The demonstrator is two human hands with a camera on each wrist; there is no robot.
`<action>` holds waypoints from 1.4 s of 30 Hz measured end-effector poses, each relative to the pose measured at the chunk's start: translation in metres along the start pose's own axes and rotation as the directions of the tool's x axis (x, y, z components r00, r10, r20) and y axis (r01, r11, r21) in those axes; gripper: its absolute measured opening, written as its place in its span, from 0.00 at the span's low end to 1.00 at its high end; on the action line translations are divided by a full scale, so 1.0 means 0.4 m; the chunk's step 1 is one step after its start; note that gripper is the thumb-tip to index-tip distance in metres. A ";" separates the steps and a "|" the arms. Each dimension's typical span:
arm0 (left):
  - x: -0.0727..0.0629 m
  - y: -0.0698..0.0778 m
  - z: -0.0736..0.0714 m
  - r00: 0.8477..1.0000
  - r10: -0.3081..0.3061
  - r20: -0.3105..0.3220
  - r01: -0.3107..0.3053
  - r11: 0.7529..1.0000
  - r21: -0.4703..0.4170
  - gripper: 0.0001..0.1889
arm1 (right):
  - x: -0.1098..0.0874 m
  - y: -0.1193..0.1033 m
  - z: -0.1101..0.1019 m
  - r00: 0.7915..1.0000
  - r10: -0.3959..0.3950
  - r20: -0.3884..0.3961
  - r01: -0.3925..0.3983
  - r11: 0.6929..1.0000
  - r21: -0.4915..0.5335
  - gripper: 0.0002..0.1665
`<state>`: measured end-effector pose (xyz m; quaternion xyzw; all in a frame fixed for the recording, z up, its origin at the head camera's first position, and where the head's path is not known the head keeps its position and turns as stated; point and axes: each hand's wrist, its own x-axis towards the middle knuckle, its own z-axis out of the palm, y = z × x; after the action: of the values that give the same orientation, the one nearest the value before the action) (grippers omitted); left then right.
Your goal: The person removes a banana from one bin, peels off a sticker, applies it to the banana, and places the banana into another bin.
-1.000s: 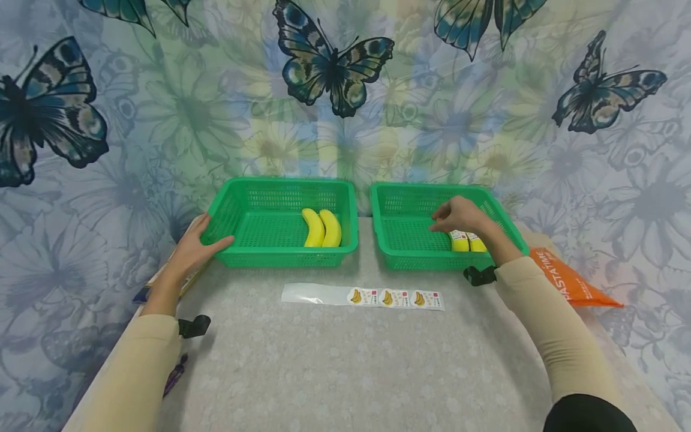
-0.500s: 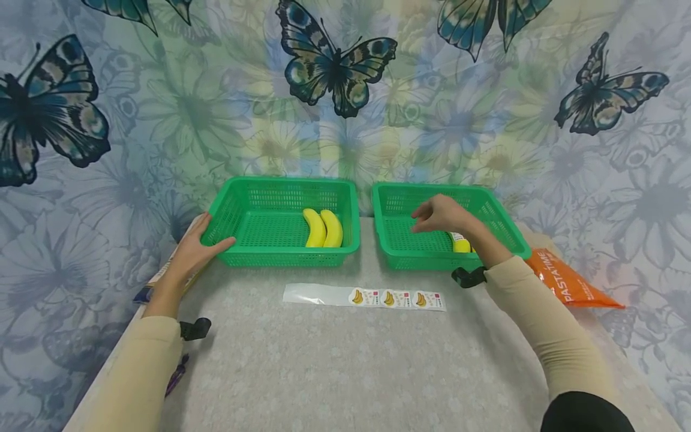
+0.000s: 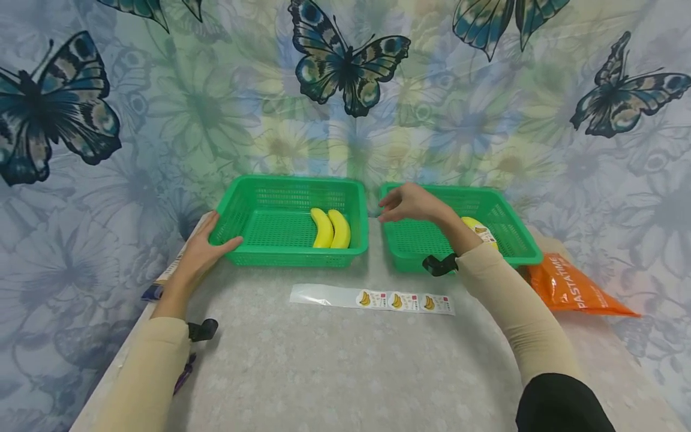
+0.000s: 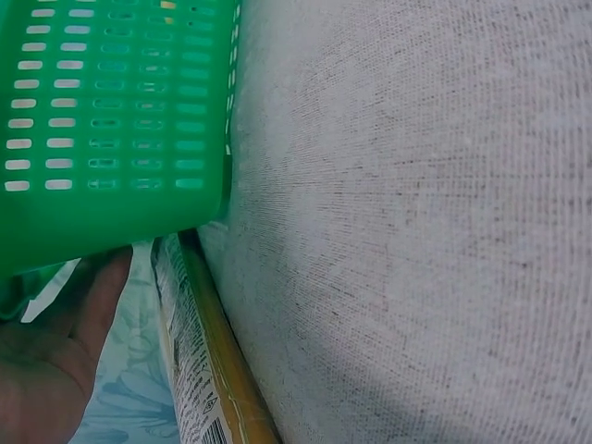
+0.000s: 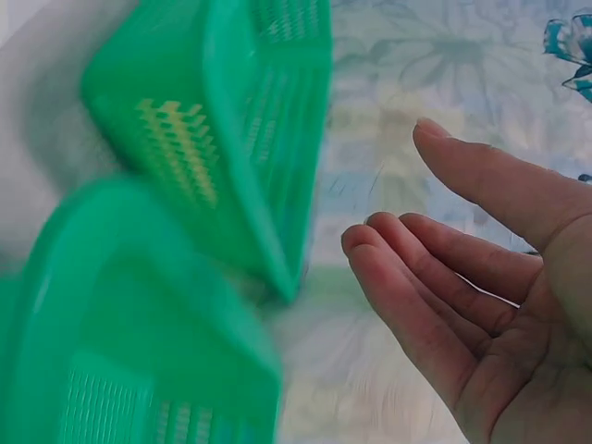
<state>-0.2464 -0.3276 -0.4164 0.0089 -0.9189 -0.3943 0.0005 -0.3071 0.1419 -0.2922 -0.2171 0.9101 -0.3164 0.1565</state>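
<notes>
My left hand [image 3: 205, 249] rests against the left end of a green plastic basket [image 3: 291, 258], fingers and thumb fairly straight. Two yellow bananas [image 3: 340, 229] lie side by side at that basket's right end. Holding nothing, my right hand [image 3: 411, 203] hovers above the left part of a second green basket [image 3: 421, 241]. Its loosely bent fingers and thumb stand apart in the right wrist view, where the hand [image 5: 499, 296] is near both baskets' rims. In the second basket, a banana with a white label [image 3: 480, 231] shows past my forearm, which hides part of the inside.
A clear strip with three banana stickers [image 3: 396, 300] lies in front of the baskets. An orange pasta bag [image 3: 577, 287] sits beside the right basket. Beneath my left arm is a printed packet [image 3: 164, 277], and a small purple item [image 3: 185, 373] lies lower. Butterfly-patterned cloth hangs behind.
My right hand has moved left across the second basket, from above the labelled bananas toward its left rim. The left hand keeps its place on the first basket. The head view has shifted slightly.
</notes>
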 end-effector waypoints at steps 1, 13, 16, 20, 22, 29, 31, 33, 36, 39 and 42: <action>0.001 -0.001 0.002 1.000 -0.002 -0.001 0.002 1.000 -0.013 0.54 | 0.012 -0.010 0.004 1.000 -0.006 0.005 0.006 1.000 0.015 0.25; 0.012 -0.017 0.007 1.000 0.010 -0.007 -0.010 0.998 -0.064 0.54 | 0.180 -0.082 0.056 0.997 -0.010 0.076 0.005 0.998 0.059 0.28; 0.013 -0.019 0.007 1.000 0.015 -0.016 -0.016 0.998 -0.057 0.53 | 0.219 -0.092 0.064 0.996 0.013 0.092 -0.019 0.998 0.055 0.28; 0.014 -0.020 0.004 0.999 0.015 -0.029 -0.016 0.999 -0.045 0.54 | 0.270 -0.101 0.075 0.994 0.040 0.102 -0.046 0.997 0.062 0.28; 0.014 -0.019 0.003 0.999 0.016 -0.030 -0.018 0.999 -0.038 0.54 | 0.297 -0.103 0.081 0.993 0.059 0.104 -0.066 0.996 0.064 0.29; 0.010 -0.026 -0.009 0.998 0.021 -0.056 -0.023 0.999 -0.032 0.53 | 0.375 -0.117 0.112 0.992 0.084 0.097 -0.079 0.995 -0.057 0.32; 0.008 -0.026 -0.010 0.998 0.020 -0.052 -0.022 0.999 -0.045 0.53 | 0.393 -0.119 0.123 0.991 0.093 0.100 -0.086 0.994 -0.070 0.33; 0.007 -0.026 -0.010 0.999 0.018 -0.044 -0.021 0.998 -0.057 0.53 | 0.409 -0.119 0.134 0.989 0.107 0.107 -0.099 0.992 -0.076 0.32; 0.006 -0.027 -0.006 0.999 0.017 -0.042 -0.019 0.998 -0.060 0.53 | 0.433 -0.111 0.151 0.985 0.127 0.119 -0.115 0.987 -0.108 0.31; 0.007 -0.028 0.000 0.999 0.016 -0.051 -0.018 0.999 -0.041 0.53 | 0.455 -0.099 0.167 0.981 0.145 0.130 -0.130 0.985 -0.117 0.32; 0.009 -0.029 0.008 0.998 0.015 -0.057 -0.016 1.000 -0.026 0.53 | 0.474 -0.085 0.183 0.976 0.170 0.136 -0.157 0.983 -0.098 0.31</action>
<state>-0.2499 -0.3336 -0.4270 0.0131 -0.9133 -0.4060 0.0299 -0.4285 -0.0130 -0.3533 -0.1705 0.9241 -0.2460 0.2378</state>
